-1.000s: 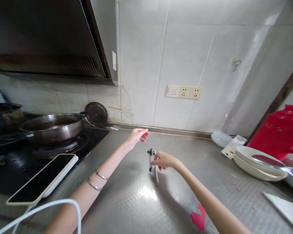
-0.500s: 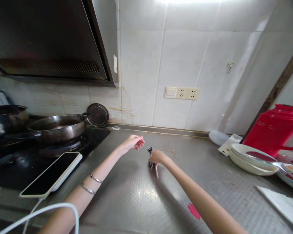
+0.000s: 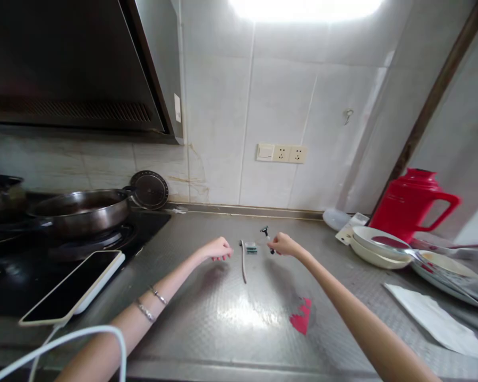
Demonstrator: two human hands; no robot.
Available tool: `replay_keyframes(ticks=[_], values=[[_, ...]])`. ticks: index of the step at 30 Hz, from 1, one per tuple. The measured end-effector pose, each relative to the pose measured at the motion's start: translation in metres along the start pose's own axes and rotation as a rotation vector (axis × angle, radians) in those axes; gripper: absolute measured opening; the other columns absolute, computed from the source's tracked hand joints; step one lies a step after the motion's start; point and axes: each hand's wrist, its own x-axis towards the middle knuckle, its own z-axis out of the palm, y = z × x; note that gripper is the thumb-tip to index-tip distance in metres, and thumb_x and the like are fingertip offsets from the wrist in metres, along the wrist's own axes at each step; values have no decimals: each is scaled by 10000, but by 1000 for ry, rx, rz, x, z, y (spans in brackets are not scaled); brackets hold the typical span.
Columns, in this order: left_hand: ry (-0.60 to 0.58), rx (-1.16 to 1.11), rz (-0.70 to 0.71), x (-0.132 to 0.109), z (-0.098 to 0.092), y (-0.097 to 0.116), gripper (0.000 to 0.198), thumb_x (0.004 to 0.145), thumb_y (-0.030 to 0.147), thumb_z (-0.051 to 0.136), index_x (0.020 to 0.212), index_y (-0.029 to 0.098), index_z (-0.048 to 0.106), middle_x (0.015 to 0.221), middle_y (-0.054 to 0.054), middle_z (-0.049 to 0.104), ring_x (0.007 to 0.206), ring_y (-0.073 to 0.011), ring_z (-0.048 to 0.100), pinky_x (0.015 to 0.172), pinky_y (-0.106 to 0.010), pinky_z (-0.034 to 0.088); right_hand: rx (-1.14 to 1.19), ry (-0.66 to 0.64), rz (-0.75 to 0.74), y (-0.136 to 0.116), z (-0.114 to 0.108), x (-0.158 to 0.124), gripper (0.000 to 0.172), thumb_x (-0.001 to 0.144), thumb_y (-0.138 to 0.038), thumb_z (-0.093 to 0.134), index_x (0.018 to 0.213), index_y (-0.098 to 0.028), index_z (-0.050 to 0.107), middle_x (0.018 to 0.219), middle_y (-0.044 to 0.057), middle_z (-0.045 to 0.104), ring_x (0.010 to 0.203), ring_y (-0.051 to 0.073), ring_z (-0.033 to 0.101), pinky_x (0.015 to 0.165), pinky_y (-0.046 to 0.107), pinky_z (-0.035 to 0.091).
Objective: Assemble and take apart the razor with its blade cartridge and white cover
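My right hand (image 3: 283,245) is closed on a razor (image 3: 267,239), its dark head pointing up and toward the wall, just above the metal counter. To the left of it lies a small clear pack with a green label (image 3: 251,248). Beside the pack is a long thin pale-handled thing (image 3: 244,265) with a small dark head, perhaps a toothbrush; its kind is not clear. My left hand (image 3: 219,248) hovers left of these with its fingers curled in, and nothing shows in them.
A pan (image 3: 82,212) stands on the stove at the left, with a phone (image 3: 75,286) and white cable in front. A red thermos (image 3: 406,204), stacked dishes (image 3: 376,254) and a folded white paper (image 3: 434,321) are at the right. A red patch (image 3: 301,317) marks the counter.
My right hand has moved right with the razor, away from the pale-handled thing, which now lies in plain sight with the green-labelled pack. The view has turned slightly right.
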Motion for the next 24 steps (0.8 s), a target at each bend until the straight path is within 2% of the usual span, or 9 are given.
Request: replay_keyframes(ticks=[2, 4, 7, 9, 13, 17, 24], values=[[-14, 78, 5, -1, 14, 8, 280, 711, 347, 495, 646, 115, 639, 566, -42, 613, 422, -100, 491, 430, -210, 372, -9, -18, 42, 29, -4, -11, 351, 741, -299, 457, 482, -118, 610, 444, 57, 586, 364, 98, 493, 402, 181, 356], [26, 139, 25, -3, 28, 16, 292, 703, 355, 503, 588, 117, 628, 568, -69, 617, 515, -150, 561, 493, -237, 404, -24, -20, 71, 54, -5, -22, 351, 744, -298, 462, 478, -121, 608, 433, 54, 583, 358, 100, 486, 411, 186, 360], [141, 237, 24, -6, 44, 27, 337, 732, 392, 466, 629, 124, 643, 712, -123, 658, 702, -231, 624, 597, -288, 438, -49, -11, 105, 82, -2, -32, 351, 752, -290, 470, 476, -123, 609, 440, 59, 594, 400, 109, 516, 464, 184, 379], [194, 298, 10, -7, 52, 34, 353, 754, 400, 434, 698, 135, 659, 792, -138, 669, 786, -255, 632, 637, -304, 450, -62, -7, 126, 92, 1, -36, 343, 757, -292, 476, 495, -124, 621, 466, 65, 615, 444, 120, 547, 486, 184, 382], [236, 391, -12, -9, 62, 43, 328, 760, 351, 417, 806, 144, 668, 893, -155, 671, 874, -272, 628, 692, -330, 466, -65, -6, 149, 100, 8, -38, 321, 761, -304, 485, 548, -125, 647, 527, 72, 650, 517, 135, 588, 490, 180, 373], [239, 418, -36, -10, 66, 45, 304, 745, 287, 426, 859, 135, 663, 930, -164, 667, 887, -281, 627, 702, -351, 474, -49, -8, 147, 101, 10, -39, 307, 756, -313, 494, 568, -129, 653, 509, 64, 642, 493, 132, 579, 479, 180, 369], [285, 453, -56, -13, 64, 44, 307, 774, 276, 407, 887, 138, 657, 939, -156, 666, 887, -265, 629, 708, -337, 478, -23, 104, 75, 89, -5, -41, 342, 766, -304, 482, 500, -131, 612, 458, 58, 596, 525, 143, 570, 526, 196, 365]])
